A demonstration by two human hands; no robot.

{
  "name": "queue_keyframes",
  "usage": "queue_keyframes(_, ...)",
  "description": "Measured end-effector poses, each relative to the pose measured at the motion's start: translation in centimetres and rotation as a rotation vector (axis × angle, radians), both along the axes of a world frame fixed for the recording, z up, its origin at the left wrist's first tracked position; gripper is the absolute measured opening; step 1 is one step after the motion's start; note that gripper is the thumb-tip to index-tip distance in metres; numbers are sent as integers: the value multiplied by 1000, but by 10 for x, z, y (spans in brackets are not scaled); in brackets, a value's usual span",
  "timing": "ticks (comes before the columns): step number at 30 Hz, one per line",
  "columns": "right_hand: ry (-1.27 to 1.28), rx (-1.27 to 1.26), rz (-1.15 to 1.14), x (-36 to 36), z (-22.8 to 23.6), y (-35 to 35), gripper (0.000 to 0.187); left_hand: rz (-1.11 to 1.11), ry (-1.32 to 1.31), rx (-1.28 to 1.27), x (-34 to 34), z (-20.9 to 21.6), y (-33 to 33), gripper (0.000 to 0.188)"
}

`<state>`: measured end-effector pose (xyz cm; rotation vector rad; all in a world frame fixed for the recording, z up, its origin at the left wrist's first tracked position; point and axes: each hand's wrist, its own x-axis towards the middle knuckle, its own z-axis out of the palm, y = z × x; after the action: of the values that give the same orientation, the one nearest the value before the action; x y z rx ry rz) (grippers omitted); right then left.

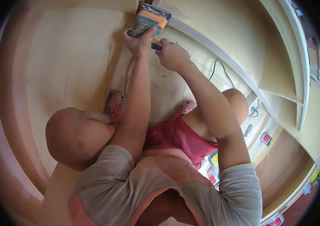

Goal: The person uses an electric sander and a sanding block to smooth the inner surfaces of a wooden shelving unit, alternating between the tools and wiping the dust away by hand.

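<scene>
An orange and black electric sander (152, 19) is pressed up against the pale wooden edge at the top of the view. My left hand (139, 42) is closed around its body, the thumb lying across the orange casing. At the sander's rear end, my right hand (172, 55) is closed with its fingertips on the dark handle part. Both arms are stretched out forward. The sander's pad meets the wood near an inner corner, and its contact face is mostly hidden.
Wooden panels (69, 56) rise at the left, with open shelf compartments (280, 60) at the right. A dark cord (220, 66) runs over the boards; a power outlet (255, 107) and a small red-labelled can (266, 139) are at the right. My knees and pink clogs (115, 106) are below.
</scene>
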<state>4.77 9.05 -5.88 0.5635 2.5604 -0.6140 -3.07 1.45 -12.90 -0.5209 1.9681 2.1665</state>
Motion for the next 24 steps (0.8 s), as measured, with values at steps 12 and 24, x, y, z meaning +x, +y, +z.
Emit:
queue_keyframes(12, -250, 43, -80, 32, -7, 35, 53, -166, -101, -110, 54, 5, 22, 73)
queue_keyframes(24, -259, 88, -88, 65, -7, 72, 40, -366, -255, 12, 103, 5, 61, 74)
